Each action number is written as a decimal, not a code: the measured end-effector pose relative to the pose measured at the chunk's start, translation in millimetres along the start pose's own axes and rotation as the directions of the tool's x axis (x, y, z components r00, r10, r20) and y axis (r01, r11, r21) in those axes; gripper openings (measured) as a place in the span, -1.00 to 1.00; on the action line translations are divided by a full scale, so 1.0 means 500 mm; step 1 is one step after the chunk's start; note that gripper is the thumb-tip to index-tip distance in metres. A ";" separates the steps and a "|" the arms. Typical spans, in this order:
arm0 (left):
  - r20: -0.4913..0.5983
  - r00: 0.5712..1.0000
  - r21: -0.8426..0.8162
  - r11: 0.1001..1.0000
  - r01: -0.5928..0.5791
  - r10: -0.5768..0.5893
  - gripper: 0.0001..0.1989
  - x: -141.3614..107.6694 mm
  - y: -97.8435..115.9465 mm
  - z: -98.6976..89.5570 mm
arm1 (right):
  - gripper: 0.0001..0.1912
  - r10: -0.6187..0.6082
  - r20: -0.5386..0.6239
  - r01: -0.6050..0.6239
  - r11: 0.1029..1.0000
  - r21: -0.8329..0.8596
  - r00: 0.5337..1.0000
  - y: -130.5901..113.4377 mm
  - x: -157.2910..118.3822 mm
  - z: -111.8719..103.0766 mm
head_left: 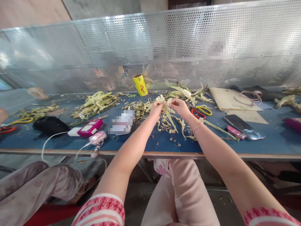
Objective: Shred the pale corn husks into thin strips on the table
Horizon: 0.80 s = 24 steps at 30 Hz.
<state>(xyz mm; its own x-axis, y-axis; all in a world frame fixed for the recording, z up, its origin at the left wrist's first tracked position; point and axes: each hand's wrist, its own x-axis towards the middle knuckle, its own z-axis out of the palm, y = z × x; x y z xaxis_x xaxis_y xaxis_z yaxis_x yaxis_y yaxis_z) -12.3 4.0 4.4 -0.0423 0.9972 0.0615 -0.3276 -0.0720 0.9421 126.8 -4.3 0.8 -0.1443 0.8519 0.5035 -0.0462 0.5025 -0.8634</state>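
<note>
Faces a perforated metal screen standing along the far edge of a long blue worktop, with the figures behind it blurred by the mesh and both ends of the worktop cut off by the view. Shows only part of a neighbouring person's legs below the near edge at left. Stretches both arms forward over the near edge, converging toward the middle, with elbows lower than wrists and only slightly bent. Brings the left hand and right hand close together above the worktop, knuckles raised. Pinches a pale leaf strip in the fingers of both hands, with short ends spread upward and a long tail slanting down toward the near edge at right. Hides some fingertips behind the folds, leaving the exact grip point hard to make out. Has a pile of dry leaves to the left, a yellow tube near the far edge, and a pixelated packet left of the left forearm, unreadable. Keeps a dark phone toward the near edge at right, red scissors and yellow scissors beside the right forearm, partly covered, and small curled scraps beneath the hands.
</note>
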 end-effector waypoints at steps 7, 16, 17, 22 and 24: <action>0.010 1.000 0.030 0.999 -0.019 0.018 -0.90 -0.003 -0.001 -0.004 | -0.65 0.006 0.021 -0.007 0.997 0.080 1.000 -0.004 -0.002 -0.001; 0.019 0.999 0.050 0.998 -0.035 0.035 -0.91 0.002 -0.001 -0.007 | -0.64 0.068 0.055 -0.077 0.980 0.184 0.996 -0.013 -0.009 -0.003; 0.026 0.999 0.057 0.998 -0.038 0.036 -0.91 0.000 -0.001 -0.005 | -0.63 0.082 0.036 -0.087 0.980 0.177 0.996 -0.013 -0.008 -0.002; 0.068 0.998 0.094 0.995 -0.012 0.006 -0.86 -0.011 0.002 0.005 | -0.67 0.186 -0.137 -0.174 0.980 0.096 0.973 -0.010 -0.001 0.003; 0.087 0.996 0.103 0.995 0.015 -0.024 -0.85 -0.017 0.005 0.010 | -0.71 0.216 -0.171 -0.207 0.976 0.072 0.961 -0.009 0.001 0.003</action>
<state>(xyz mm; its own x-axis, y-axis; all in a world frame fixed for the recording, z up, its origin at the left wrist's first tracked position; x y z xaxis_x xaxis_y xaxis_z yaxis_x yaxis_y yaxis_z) -8.0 -4.6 7.9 0.0477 0.9966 0.0675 -0.2295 -0.0549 0.9718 125.5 -6.3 4.8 0.0205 0.9527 0.3031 -0.0860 0.3037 -0.9489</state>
